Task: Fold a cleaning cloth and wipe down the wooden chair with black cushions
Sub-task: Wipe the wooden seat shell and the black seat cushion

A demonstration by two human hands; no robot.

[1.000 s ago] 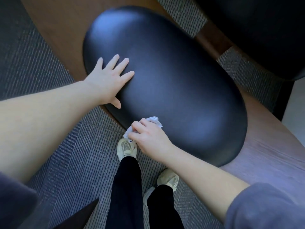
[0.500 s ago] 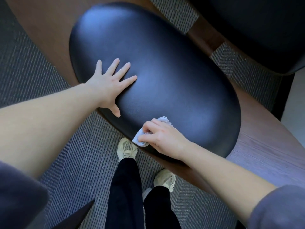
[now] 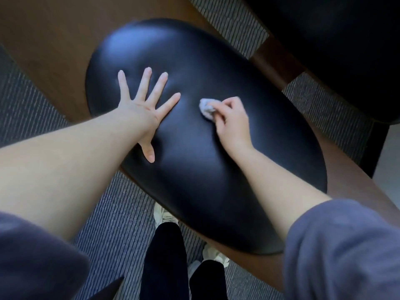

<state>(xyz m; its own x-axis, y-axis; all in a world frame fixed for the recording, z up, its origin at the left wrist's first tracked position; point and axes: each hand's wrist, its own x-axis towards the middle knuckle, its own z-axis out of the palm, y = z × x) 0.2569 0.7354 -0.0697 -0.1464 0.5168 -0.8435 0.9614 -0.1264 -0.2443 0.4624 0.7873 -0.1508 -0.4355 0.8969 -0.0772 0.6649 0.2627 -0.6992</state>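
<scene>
A black oval cushion (image 3: 216,169) lies on the chair's curved wooden frame (image 3: 54,40). My left hand (image 3: 142,105) lies flat on the cushion's left part with its fingers spread. My right hand (image 3: 231,120) grips a small bunched white cloth (image 3: 206,109) and holds it against the cushion's middle, just right of my left fingertips. Most of the cloth is hidden under my fingers.
A second black cushion (image 3: 335,50) fills the top right corner. Grey striped carpet (image 3: 112,224) surrounds the chair. My legs (image 3: 164,263) in black trousers and pale shoes stand under the cushion's near edge. A wooden strut (image 3: 279,61) joins the two cushioned parts.
My right hand has carried the cloth from the cushion's near edge up to its middle. My left hand has shifted further onto the cushion and spread wider. The camera has moved closer.
</scene>
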